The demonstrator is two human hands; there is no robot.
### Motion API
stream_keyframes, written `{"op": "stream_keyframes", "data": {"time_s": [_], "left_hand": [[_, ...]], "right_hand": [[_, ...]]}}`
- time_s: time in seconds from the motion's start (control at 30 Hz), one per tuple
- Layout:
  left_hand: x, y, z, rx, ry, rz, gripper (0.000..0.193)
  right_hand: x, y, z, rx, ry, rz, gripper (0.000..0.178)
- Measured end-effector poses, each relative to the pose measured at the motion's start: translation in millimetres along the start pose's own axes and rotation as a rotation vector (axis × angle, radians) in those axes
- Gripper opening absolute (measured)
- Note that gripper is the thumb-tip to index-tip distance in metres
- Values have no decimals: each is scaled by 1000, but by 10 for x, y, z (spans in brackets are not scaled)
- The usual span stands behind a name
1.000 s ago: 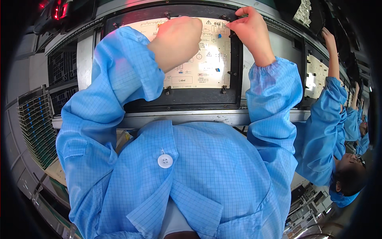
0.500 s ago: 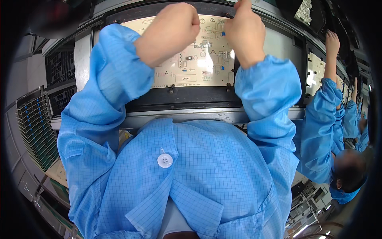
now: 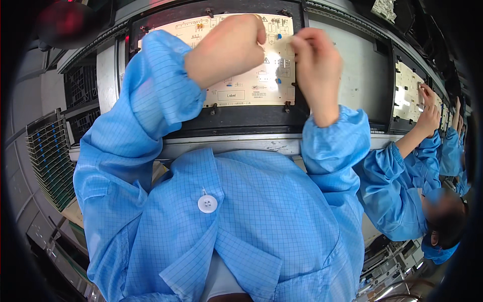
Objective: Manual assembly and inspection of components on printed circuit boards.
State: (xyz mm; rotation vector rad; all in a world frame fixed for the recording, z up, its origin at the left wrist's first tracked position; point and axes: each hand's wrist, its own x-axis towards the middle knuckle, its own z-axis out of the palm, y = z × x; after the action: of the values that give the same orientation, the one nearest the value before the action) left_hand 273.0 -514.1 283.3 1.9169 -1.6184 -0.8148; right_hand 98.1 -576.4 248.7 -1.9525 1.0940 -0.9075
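Observation:
A cream circuit board [image 3: 279,95] with printed markings and small blue parts lies in a black frame [image 3: 241,121]. My left hand [image 3: 229,48] is over the board's middle, fingers curled in and largely hidden under the back of the hand. Whatever its fingertips hold, if anything, is out of sight. Beside the board's right edge is my right hand [image 3: 322,65], a little blurred, with thumb and fingers bent together near the edge. Nothing between those fingertips can be made out. An orange part [image 3: 200,25] stands near the board's far edge.
Metal rails [image 3: 236,145] run along the near side. To the right, a co-worker's hand [image 3: 427,118] is at another cream board [image 3: 405,93]. A rack of stacked boards [image 3: 48,161] stands at left. A dark rounded object [image 3: 65,22] with a red glow hangs at upper left.
My right hand has drawn back toward me and slightly right, its fingers now bent. My left hand has shifted a little right and nearer. The co-worker's arm has lowered to the neighbouring board.

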Motion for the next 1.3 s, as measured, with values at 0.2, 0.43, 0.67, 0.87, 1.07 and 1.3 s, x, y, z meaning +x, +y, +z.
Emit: {"op": "stream_keyframes", "data": {"time_s": [0.2, 0.43, 0.67, 0.87, 1.07, 1.3], "left_hand": [[116, 129, 161, 126, -160, -29, 14], [201, 232, 200, 188, -217, -105, 13], [327, 326, 212, 139, -321, -185, 17], [379, 438, 241, 171, -315, -147, 15], [347, 462, 181, 155, -316, -122, 16], [372, 567, 159, 165, -344, -172, 32]], "right_hand": [[-93, 282, -239, 227, 179, 167, 8], [-164, 300, -292, 257, 200, 175, 12], [-172, 249, -313, 280, 209, 175, 16], [-248, 141, -272, 268, 3, 252, 17], [-277, 26, -203, 51, -64, 272, 16], [-264, -56, -173, -89, -46, 260, 15]]}}
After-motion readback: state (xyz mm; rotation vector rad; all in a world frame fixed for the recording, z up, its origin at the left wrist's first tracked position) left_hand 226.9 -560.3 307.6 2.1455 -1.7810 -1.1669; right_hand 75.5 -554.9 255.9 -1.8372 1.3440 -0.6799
